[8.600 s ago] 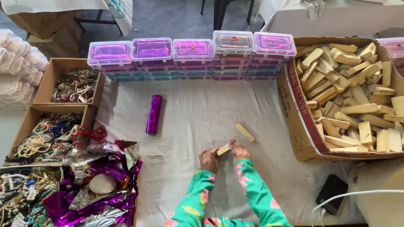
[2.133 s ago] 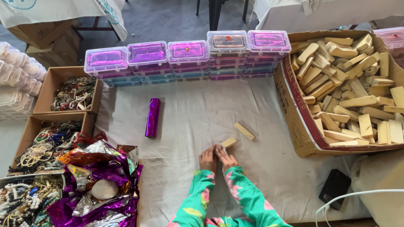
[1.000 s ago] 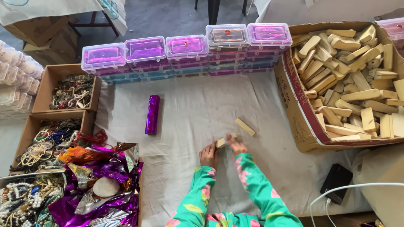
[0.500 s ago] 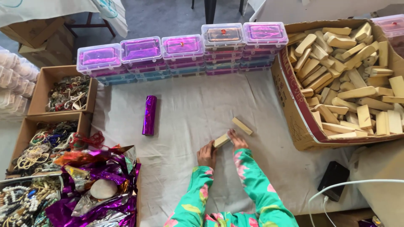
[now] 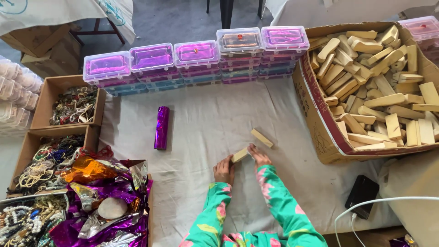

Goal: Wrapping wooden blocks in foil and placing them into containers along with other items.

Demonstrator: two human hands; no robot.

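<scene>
Far to the left of the fingers, cardboard trays [image 5: 68, 106] held tangled beads and bangles, and crinkled purple and orange foil sheets [image 5: 103, 196] lay heaped with a smooth pale round lump on top. Nearer, still left of the fingers, a glossy purple foil-wrapped cylinder [image 5: 161, 127] lay on the cloth-covered tabletop [image 5: 206, 119].

The left hand [image 5: 224, 169] had its fingers curled close together around the near end of a small wooden block [image 5: 240, 155], pale and squared, held tilted just above the cloth. The right hand [image 5: 259, 156] met the block's other end, its fingers bent loosely and touching the wood; how firmly it pinched could not be told. Both sleeves were bright green with a pink flower print.

Just beyond the right fingers a second wooden block [image 5: 261, 137], the same plain kind, lay flat and apart. Past both hands ran a row of clear plastic boxes [image 5: 196, 57] with purple contents. Well to the right, a large cardboard box [image 5: 315, 114] brimmed with rough pale blocks, and a dark flat phone-like device [image 5: 361, 196] rested with a white cable.
</scene>
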